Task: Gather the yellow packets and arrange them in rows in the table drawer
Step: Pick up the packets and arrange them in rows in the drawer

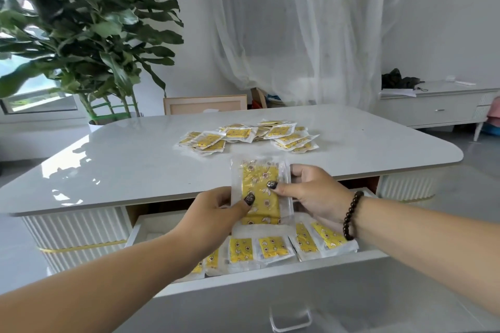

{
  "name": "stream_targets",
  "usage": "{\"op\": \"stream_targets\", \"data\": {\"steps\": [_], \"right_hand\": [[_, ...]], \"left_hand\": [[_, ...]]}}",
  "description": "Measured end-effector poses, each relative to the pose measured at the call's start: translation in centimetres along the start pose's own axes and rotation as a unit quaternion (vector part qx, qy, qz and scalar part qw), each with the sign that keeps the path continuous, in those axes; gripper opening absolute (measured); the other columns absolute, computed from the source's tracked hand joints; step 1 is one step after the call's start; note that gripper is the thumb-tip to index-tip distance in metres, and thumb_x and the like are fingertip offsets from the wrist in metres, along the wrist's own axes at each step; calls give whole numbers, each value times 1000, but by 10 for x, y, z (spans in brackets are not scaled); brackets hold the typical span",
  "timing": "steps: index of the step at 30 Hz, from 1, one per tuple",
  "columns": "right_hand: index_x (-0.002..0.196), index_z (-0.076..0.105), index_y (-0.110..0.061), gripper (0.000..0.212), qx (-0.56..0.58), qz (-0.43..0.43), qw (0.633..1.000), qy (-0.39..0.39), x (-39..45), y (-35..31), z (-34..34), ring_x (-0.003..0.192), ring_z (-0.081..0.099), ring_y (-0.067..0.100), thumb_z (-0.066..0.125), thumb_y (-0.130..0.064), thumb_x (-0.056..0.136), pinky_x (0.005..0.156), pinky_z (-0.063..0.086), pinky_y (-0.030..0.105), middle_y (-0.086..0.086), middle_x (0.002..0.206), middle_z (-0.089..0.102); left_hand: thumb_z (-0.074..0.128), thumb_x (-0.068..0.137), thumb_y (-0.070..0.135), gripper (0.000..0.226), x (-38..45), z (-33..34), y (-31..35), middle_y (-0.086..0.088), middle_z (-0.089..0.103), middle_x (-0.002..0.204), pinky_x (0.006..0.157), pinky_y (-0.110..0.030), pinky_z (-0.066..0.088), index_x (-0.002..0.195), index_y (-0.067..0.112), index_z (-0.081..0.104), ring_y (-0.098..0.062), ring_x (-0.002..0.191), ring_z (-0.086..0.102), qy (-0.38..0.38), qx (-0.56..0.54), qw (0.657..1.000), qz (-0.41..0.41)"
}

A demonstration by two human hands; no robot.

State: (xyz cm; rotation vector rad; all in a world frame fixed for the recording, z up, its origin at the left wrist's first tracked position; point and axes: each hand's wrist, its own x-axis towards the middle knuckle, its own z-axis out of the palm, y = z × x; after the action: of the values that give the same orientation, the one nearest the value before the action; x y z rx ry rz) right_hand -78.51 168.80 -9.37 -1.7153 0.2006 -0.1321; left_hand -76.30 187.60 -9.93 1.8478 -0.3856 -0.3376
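Both hands, left hand (213, 205) and right hand (311, 192), pinch one yellow packet (261, 192) above the drawer (270, 278); one row (270, 249) laid, a pile (249, 135) at twelve o'clock remains.

Bright, soft daylight fills the room, coming from the window (38, 94) at far left and through the sheer curtain (311, 30) behind. The glossy white surface (135, 159) throws hard glare patches on its left side and mirrors the leaves of the plant (89, 21). Shadows are faint and diffuse. The wide lens bends straight lines toward the edges, curving the surface's rim and stretching both forearms. The plant's upper leaves are smeared with blur, the drawer front (297, 305) nearest the camera is soft, and the print on the far packets (243, 134) is indistinct.
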Motion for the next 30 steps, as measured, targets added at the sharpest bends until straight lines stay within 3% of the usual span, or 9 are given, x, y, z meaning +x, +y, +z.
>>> {"op": "stream_targets", "data": {"steps": [3, 5, 7, 12, 17, 21, 27, 30], "right_hand": [[100, 63, 1, 17, -7, 4, 1000, 4, 14, -5, -32, 82, 69, 22, 58, 9, 86, 68, 59, 29, 13, 94, 70], [94, 63, -5, 18, -26, 26, 999, 7, 20, -5, -55, 68, 69, 13, 56, 10, 88, 54, 57, 23, 9, 87, 68], [90, 62, -6, 18, -61, 74, 995, 23, 29, 8, -80, 69, 67, 14, 54, 10, 89, 57, 59, 26, 9, 86, 67], [104, 61, 4, 17, -168, 228, 956, 81, 56, 67, -135, 95, 64, 33, 55, 8, 89, 95, 47, 56, 21, 104, 67], [124, 56, 4, 42, -314, 291, 900, 80, 97, 124, -180, 116, 57, 37, 62, -11, 85, 98, 48, 49, 24, 126, 58], [136, 43, -1, 64, -317, 341, 883, 65, 132, 174, -208, 126, 49, 38, 68, -13, 80, 99, 44, 58, 20, 141, 47], [119, 60, 2, 40, -393, 300, 868, 42, 127, 157, -183, 114, 58, 36, 65, -13, 83, 98, 48, 45, 19, 115, 62], [111, 60, -2, 28, -406, 318, 855, 51, 123, 154, -172, 98, 62, 30, 64, -16, 87, 84, 56, 42, 15, 104, 61]], "left_hand": [[57, 95, 13, 22, 8, 5, 6, -3, 72, 102, 72, -26, 60, 115, 14, 67, -14, 87, 71, -19, -18, 1000, 3], [57, 95, 10, 27, 11, 4, 9, -2, 70, 102, 66, -22, 60, 121, 15, 61, -8, 80, 71, -25, -11, 1000, 6], [58, 94, 10, 28, 17, 4, 6, -2, 70, 103, 65, -21, 59, 121, 17, 61, -7, 78, 71, -33, 0, 999, 3], [58, 94, 10, 25, 38, 8, -5, 1, 72, 101, 63, -19, 57, 116, 21, 64, -7, 78, 72, -54, 27, 998, -14], [55, 94, 8, 25, 55, 9, -18, 5, 75, 93, 64, -20, 55, 108, 25, 67, -9, 79, 73, -71, 46, 996, -32], [52, 95, 4, 27, 67, 14, -28, 5, 76, 88, 66, -23, 56, 105, 23, 68, -10, 79, 73, -83, 49, 994, -50], [52, 95, 3, 26, 76, 18, -44, 1, 76, 87, 68, -24, 57, 103, 20, 69, -12, 77, 72, -107, 59, 990, -66], [53, 95, 5, 24, 78, 18, -48, 0, 76, 87, 67, -24, 56, 102, 20, 70, -12, 76, 72, -109, 60, 990, -69]]}}
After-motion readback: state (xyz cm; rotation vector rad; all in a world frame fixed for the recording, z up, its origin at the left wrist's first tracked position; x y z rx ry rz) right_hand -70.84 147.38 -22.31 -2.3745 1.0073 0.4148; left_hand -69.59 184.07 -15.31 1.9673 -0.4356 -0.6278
